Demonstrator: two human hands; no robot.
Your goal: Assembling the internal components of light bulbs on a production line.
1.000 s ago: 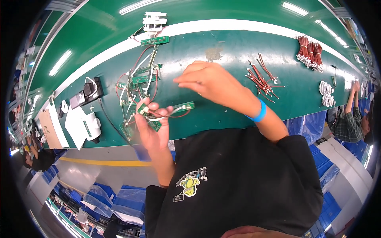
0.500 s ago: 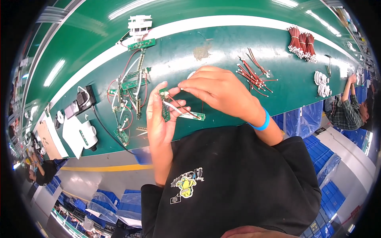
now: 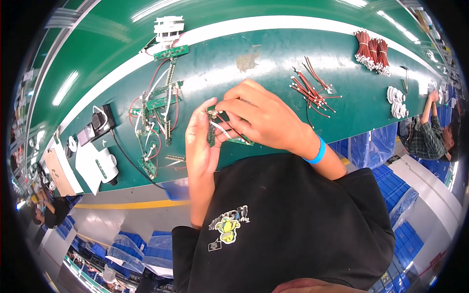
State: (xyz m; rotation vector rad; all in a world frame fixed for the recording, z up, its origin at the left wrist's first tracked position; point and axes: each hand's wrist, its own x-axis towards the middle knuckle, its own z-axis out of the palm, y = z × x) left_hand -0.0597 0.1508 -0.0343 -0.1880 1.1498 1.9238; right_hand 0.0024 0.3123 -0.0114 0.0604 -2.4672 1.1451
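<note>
My left hand (image 3: pixel 201 142) holds a small green circuit board (image 3: pixel 214 133) upright between thumb and fingers, just above the near edge of the green workbench (image 3: pixel 273 53). My right hand (image 3: pixel 260 117), with a blue wristband, covers the board's right side and pinches a thin white and red wire at it. Part of the board is hidden under my right fingers.
A heap of green boards with red and white wires (image 3: pixel 156 112) lies to the left. Loose red wires (image 3: pixel 312 88) and a bundle of red wires (image 3: pixel 372 51) lie to the right. A white device (image 3: pixel 100 166) sits at the left edge. Another person (image 3: pixel 432 132) stands far right.
Both hands with the board have shifted from the left heap toward the middle of the bench edge. The board went from lying flat to being held upright in my left hand.
</note>
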